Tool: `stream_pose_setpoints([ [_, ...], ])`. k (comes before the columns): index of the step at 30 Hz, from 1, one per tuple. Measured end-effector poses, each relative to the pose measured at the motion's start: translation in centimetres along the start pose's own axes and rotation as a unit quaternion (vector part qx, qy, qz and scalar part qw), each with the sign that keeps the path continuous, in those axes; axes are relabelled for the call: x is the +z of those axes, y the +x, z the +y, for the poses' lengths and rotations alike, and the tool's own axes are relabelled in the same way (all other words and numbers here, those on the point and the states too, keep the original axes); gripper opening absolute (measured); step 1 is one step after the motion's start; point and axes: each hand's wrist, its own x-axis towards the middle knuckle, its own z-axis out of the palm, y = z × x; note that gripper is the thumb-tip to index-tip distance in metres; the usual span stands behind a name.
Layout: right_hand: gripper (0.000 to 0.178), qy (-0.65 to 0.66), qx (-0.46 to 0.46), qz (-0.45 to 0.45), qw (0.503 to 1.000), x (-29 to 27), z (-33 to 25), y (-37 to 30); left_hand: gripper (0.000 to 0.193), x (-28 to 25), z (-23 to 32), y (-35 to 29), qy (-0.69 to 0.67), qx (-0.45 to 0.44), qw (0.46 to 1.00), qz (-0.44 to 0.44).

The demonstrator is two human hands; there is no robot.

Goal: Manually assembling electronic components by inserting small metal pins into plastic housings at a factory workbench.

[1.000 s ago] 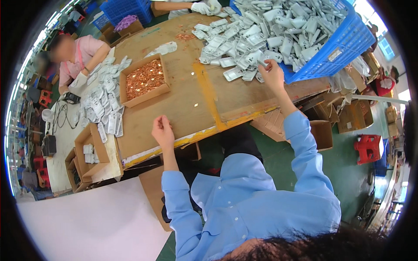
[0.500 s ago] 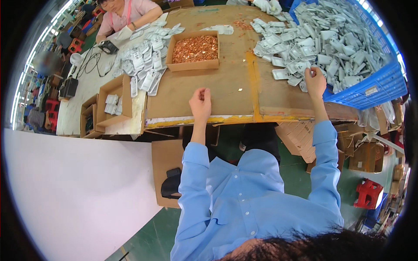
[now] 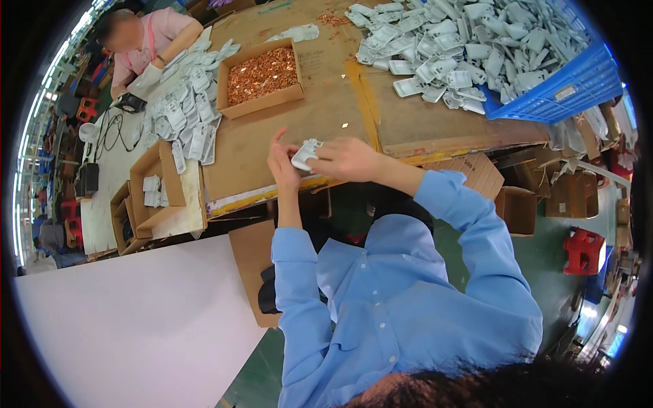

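Note:
A small white plastic casing [image 3: 306, 155], shallow with an open hollow, is held in front of me just above the table's near edge. My right hand [image 3: 345, 159] grips it from the right, fingers closed on its side. On its other side my left hand [image 3: 283, 163] meets it, index finger raised and the other fingers curled against its left edge. Whether those curled fingers also hold something small is hidden. Many similar casings [image 3: 445, 78] lie heaped at the right. Beyond my left hand, a cardboard box [image 3: 266, 107] contains small copper-coloured pieces [image 3: 262, 75].
A blue crate [image 3: 561, 92] tips its casings onto the table at right. More casings [image 3: 187, 112] are piled at left, near a person in pink [image 3: 153, 41] wearing gloves. Small cardboard boxes [image 3: 170, 183] stand at the left edge. One small shiny piece [image 3: 345, 125] lies on the brown tabletop.
My right hand has come from the heap at right to the middle with a casing. My left hand has shifted slightly left and raised its index finger. The view has turned.

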Motion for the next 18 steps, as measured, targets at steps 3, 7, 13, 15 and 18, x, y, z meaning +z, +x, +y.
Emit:
stream_pose_setpoints([
  [3,0.021,-0.007,-0.005,-0.010,1.000,2.3,0.2,-1.1,0.034,-0.9,0.2,0.3,0.044,-0.037,0.997,-0.054],
  [7,0.020,0.019,0.053,-0.051,0.997,2.1,0.4,-1.8,0.038,-0.9,0.4,0.3,0.032,-0.065,0.996,-0.059],
  [13,0.014,0.057,0.102,-0.025,0.993,1.8,1.7,-1.8,0.040,-0.3,1.2,0.6,0.047,-0.150,0.987,-0.037],
  [15,0.011,0.056,0.115,-0.027,0.991,2.0,1.6,-1.8,0.039,-0.3,0.8,0.7,0.033,-0.121,0.991,-0.049],
  [18,0.015,0.071,0.122,-0.035,0.989,2.3,2.0,-1.8,0.040,0.0,0.5,0.9,0.064,-0.126,0.989,-0.052],
])
